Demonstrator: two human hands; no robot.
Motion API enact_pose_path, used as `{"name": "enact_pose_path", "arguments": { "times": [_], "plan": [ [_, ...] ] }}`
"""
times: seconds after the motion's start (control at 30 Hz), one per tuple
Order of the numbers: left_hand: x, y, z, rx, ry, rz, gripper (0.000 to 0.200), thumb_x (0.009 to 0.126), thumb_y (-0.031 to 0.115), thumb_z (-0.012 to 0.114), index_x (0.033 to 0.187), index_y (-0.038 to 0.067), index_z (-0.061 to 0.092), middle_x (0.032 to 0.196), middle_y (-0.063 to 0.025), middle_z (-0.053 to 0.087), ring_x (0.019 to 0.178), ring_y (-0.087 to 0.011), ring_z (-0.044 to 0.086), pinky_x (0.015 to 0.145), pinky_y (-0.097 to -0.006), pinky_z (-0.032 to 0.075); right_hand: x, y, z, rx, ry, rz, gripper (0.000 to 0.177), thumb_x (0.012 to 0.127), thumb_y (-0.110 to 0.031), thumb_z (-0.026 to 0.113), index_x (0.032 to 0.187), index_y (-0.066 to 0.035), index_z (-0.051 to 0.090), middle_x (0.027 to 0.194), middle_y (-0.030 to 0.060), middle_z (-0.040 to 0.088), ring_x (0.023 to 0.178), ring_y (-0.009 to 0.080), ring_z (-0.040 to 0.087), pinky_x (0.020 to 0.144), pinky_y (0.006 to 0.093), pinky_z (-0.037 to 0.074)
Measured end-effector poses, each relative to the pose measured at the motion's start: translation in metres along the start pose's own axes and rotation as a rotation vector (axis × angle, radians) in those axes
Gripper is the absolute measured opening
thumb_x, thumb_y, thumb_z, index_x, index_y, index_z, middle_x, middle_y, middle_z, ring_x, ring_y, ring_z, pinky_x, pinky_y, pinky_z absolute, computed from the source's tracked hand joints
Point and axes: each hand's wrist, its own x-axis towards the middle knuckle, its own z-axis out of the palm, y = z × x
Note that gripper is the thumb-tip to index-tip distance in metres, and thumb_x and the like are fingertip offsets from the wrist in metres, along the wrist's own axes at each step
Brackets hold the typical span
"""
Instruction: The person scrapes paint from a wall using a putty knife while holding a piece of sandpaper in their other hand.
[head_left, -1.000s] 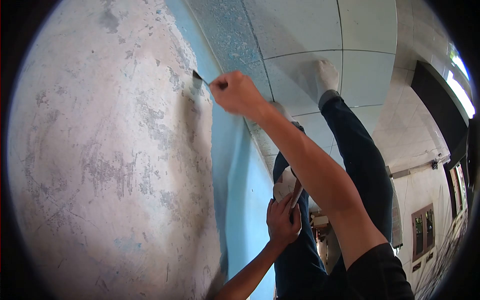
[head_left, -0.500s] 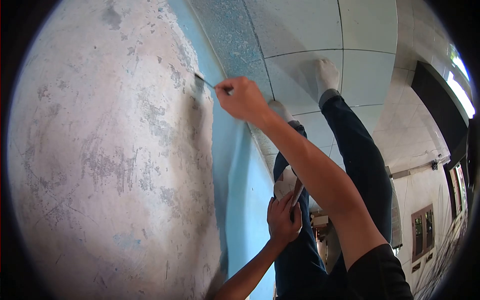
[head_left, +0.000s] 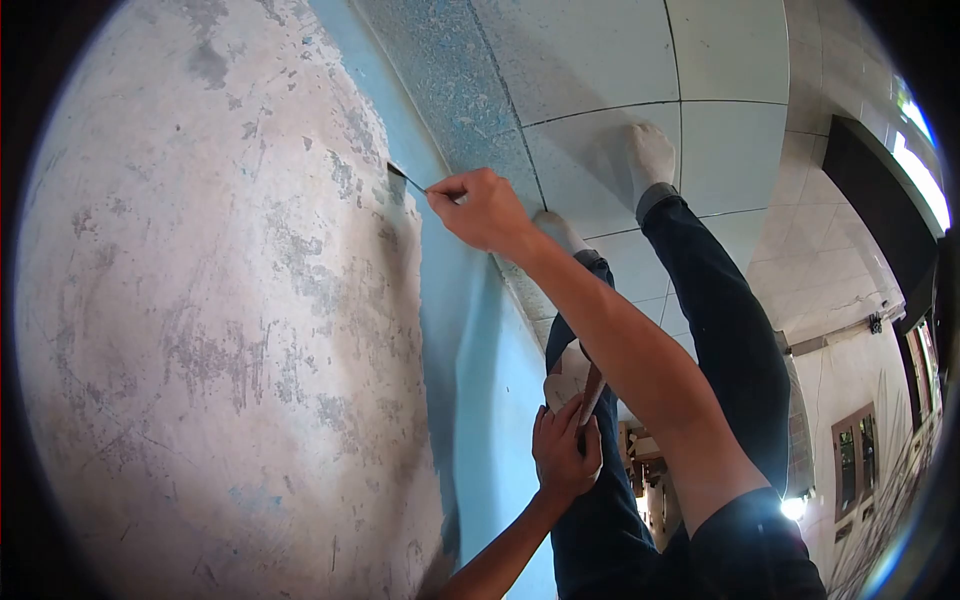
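My right hand [head_left: 482, 208] is closed in a pinch on a thin, dark, flat scraper [head_left: 408, 180]. The scraper's far end meets the wall [head_left: 250, 300] close to where whitish, patchy plaster borders blue paint [head_left: 480, 370]. Lower down, my left hand [head_left: 567, 455] wraps its fingers around a flat brown piece [head_left: 592, 390] that looks like a handle. A pale, rounded surface [head_left: 566, 388] shows just beyond those fingers, partly covered by the right forearm.
Light tiles [head_left: 600, 60] with dark joints cover the floor, and bluish dust [head_left: 440, 60] lies along the wall's foot. My feet [head_left: 652, 155] stand on the tiles beside the wall. A dark, long object [head_left: 885, 210] and a brown-framed window [head_left: 853, 455] appear at right.
My right hand and the scraper have shifted slightly down along the wall's plaster edge. My left hand keeps its hold, and the whole view has tilted a little.
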Motion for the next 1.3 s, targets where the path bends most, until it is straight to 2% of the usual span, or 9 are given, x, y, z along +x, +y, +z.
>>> {"name": "enact_pose_path", "arguments": {
  "times": [0.23,0.33,0.43,0.53,0.63,0.83,0.97,1.13,1.3],
  "plan": [
    [-0.001,-0.001,-0.001,-0.006,0.003,0.005,0.034,0.088,0.013,0.066,0.121,0.002,0.066,0.126,-0.0115,0.066,0.107,-0.035,0.062,0.11,-0.0553,0.038,0.022,-0.002,0.006,0.03,0.0,0.054,0.022,0.085,-0.02,0.065,0.092,-0.006,0.08,0.086,0.0189,0.075,0.081,0.0362,0.074,0.078,0.0398,0.06],
    [0.004,0.007,-0.002,-0.012,0.02,-0.012,0.035,0.088,0.013,0.066,0.121,0.002,0.066,0.126,-0.0112,0.066,0.107,-0.0346,0.062,0.11,-0.0553,0.038,0.001,0.007,0.0,0.036,0.028,-0.159,0.021,0.086,-0.021,0.067,0.093,-0.007,0.08,0.087,0.0173,0.076,0.081,0.0344,0.074,0.08,0.0404,0.059],
    [0.003,0.004,0.0,-0.005,0.017,0.0,0.035,0.089,0.013,0.066,0.122,0.002,0.066,0.126,-0.0107,0.066,0.107,-0.0343,0.062,0.109,-0.0553,0.038,0.026,0.003,0.005,-0.102,-0.024,-0.045,0.025,0.089,-0.027,0.073,0.103,-0.008,0.08,0.095,0.011,0.078,0.084,0.0225,0.074,0.078,0.035,0.058],
    [0.001,0.002,-0.002,0.01,0.014,0.005,0.035,0.089,0.013,0.066,0.122,0.002,0.066,0.126,-0.0102,0.066,0.107,-0.0341,0.062,0.109,-0.0553,0.038,0.036,-0.009,-0.004,0.017,-0.082,0.059,0.022,0.085,-0.025,0.073,0.097,-0.008,0.081,0.094,0.0142,0.078,0.084,0.0293,0.075,0.083,0.0389,0.059],
    [0.006,0.006,-0.002,-0.009,0.021,0.001,0.035,0.089,0.013,0.066,0.122,0.002,0.066,0.126,-0.01,0.066,0.106,-0.0338,0.062,0.109,-0.0552,0.038,0.015,-0.003,-0.016,-0.036,-0.12,-0.151,0.025,0.086,-0.025,0.073,0.101,-0.007,0.08,0.096,0.0153,0.077,0.085,0.0298,0.075,0.083,0.0376,0.059],
    [0.002,0.006,-0.004,0.006,0.0,-0.022,0.036,0.089,0.013,0.067,0.123,0.002,0.066,0.127,-0.0099,0.066,0.106,-0.0333,0.062,0.109,-0.0551,0.039,0.029,-0.012,-0.023,-0.008,-0.189,0.042,0.026,0.089,-0.027,0.075,0.107,-0.008,0.08,0.099,0.0139,0.077,0.088,0.0225,0.073,0.082,0.0351,0.057],
    [0.005,0.004,-0.002,0.008,0.007,-0.008,0.036,0.089,0.013,0.066,0.123,0.002,0.066,0.127,-0.0101,0.066,0.107,-0.0335,0.062,0.109,-0.0552,0.039,0.01,-0.008,-0.011,-0.059,-0.13,-0.104,0.025,0.089,-0.026,0.073,0.105,-0.008,0.08,0.098,0.0139,0.077,0.087,0.0237,0.074,0.081,0.0357,0.058],
    [0.007,0.011,-0.007,0.029,-0.007,0.033,0.032,0.09,0.01,0.065,0.118,-0.004,0.065,0.114,-0.0196,0.067,0.105,-0.0397,0.064,0.107,-0.0529,0.041,0.038,-0.014,-0.013,-0.034,-0.14,0.063,0.021,0.087,-0.022,0.07,0.098,-0.008,0.081,0.093,0.0163,0.077,0.086,0.0277,0.075,0.082,0.0368,0.059],
    [0.014,0.014,-0.011,0.013,0.017,0.0,0.032,0.09,0.01,0.065,0.119,-0.003,0.065,0.115,-0.0186,0.067,0.107,-0.0394,0.063,0.107,-0.0524,0.042,0.012,-0.007,-0.012,-0.087,-0.126,-0.175,0.026,0.092,-0.027,0.071,0.107,-0.007,0.079,0.095,0.0114,0.078,0.084,0.0203,0.073,0.079,0.0345,0.057]
  ]
}}
